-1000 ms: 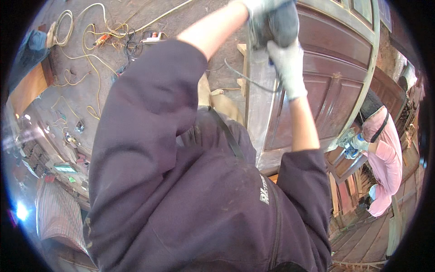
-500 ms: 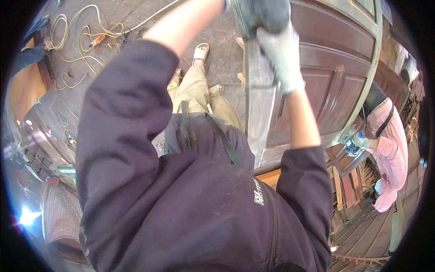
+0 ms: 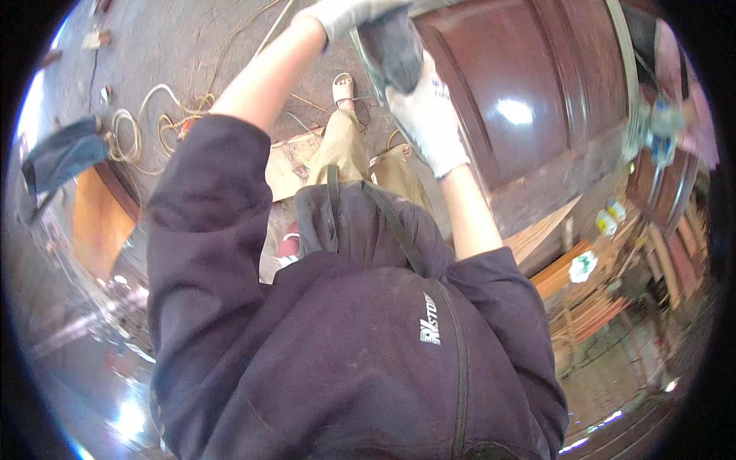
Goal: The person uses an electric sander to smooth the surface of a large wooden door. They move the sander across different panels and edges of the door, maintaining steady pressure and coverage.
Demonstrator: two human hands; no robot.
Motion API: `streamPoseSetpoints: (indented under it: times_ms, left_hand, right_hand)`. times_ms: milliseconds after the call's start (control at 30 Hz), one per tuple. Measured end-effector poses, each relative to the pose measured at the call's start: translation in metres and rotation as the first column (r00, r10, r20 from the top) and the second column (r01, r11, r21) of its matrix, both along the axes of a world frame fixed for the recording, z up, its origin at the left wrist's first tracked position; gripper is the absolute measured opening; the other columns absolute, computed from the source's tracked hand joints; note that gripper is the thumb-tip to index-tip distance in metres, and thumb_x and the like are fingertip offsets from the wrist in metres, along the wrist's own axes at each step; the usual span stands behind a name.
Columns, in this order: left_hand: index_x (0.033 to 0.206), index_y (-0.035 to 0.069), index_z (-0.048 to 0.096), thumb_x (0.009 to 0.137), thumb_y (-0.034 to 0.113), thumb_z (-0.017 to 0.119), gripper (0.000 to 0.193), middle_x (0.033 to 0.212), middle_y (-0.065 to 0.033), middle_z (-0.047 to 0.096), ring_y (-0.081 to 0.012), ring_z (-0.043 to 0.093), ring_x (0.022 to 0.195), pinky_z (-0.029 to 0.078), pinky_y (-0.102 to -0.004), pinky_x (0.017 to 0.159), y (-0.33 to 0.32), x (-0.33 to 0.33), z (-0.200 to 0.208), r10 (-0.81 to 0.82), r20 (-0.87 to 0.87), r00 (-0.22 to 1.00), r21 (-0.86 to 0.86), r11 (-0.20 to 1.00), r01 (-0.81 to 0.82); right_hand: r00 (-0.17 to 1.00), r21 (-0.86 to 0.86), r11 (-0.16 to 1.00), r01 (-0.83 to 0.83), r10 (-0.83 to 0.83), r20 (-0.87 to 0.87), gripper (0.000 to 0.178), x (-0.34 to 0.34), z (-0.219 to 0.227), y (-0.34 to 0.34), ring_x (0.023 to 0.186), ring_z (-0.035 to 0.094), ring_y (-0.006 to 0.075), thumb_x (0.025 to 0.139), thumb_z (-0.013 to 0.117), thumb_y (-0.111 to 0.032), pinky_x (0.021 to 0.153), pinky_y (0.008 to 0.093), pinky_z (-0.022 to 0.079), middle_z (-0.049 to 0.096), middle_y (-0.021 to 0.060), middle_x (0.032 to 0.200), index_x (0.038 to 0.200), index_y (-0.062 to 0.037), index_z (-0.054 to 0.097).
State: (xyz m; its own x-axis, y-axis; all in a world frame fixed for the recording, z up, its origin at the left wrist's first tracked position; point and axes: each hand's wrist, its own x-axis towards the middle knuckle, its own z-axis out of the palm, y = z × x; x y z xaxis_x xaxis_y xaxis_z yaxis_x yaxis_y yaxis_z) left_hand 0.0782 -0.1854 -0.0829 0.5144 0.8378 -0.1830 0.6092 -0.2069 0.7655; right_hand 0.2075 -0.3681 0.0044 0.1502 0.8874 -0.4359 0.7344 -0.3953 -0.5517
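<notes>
In a white work glove, my right hand (image 3: 433, 126) is closed around a dark grey, soft-looking pad (image 3: 391, 52); its exact kind is unclear. The pad lies over the near left edge of a dark brown panelled wooden door (image 3: 529, 69). My left hand (image 3: 349, 15), gloved in white too, reaches across the pad's upper end, where its fingers are partly cut off by the picture's top edge. Whether the left fingers grip the pad or only rest by it is hard to see.
A co-worker's gloved hand and pink sleeve (image 3: 694, 115) are beyond the door's right side. Coiled cable (image 3: 126, 136) lies on the floor at left, near a dark cloth (image 3: 65, 153) and an orange-brown board (image 3: 103, 218). Stacked wood strips (image 3: 583, 307) are at the lower right.
My left hand has come further into view, lower and to the left. The right hand and pad have shifted left and down. The whole view has turned, with the co-worker nearer the right rim.
</notes>
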Motion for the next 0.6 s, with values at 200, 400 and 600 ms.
streamPoseSetpoints:
  times_ms: [200,400,600]
  left_hand:
    - [0.114,0.001,0.07,0.093,0.043,0.057,0.049,0.111,-0.0221,0.071,-0.0371,0.068,0.104,0.052,-0.0427,0.093,-0.185,0.124,0.095,-0.187,-0.051,0.981,-0.298,0.94,0.164]
    - [0.102,0.008,0.075,0.09,0.039,0.058,0.037,0.102,-0.0175,0.073,-0.0366,0.07,0.099,0.054,-0.0459,0.091,-0.34,0.232,0.108,-0.213,0.043,0.976,-0.372,0.903,0.214]
    - [0.089,0.008,0.071,0.091,0.031,0.06,0.026,0.088,-0.0186,0.071,-0.038,0.069,0.086,0.053,-0.0487,0.078,-0.413,0.271,0.089,-0.205,0.251,0.946,-0.235,0.935,0.265]
  right_hand:
    - [0.982,-0.113,0.976,0.187,-0.185,0.028,0.094,0.098,0.007,-0.191,0.106,0.066,0.0469,0.084,0.07,-0.034,0.093,0.0511,0.053,0.066,0.0312,0.12,0.157,-0.003,0.02]
    - [0.891,-0.115,0.886,0.449,-0.453,-0.01,0.093,0.17,0.011,-0.359,0.119,0.065,0.04,0.081,0.08,-0.031,0.093,0.0458,0.055,0.065,0.0264,0.128,0.156,-0.0074,0.03]
    - [0.805,-0.11,0.798,0.592,-0.593,0.034,0.074,0.189,0.0,-0.429,0.111,0.07,0.029,0.079,0.085,-0.02,0.094,0.0391,0.054,0.071,0.0224,0.119,0.14,0.0015,0.051]
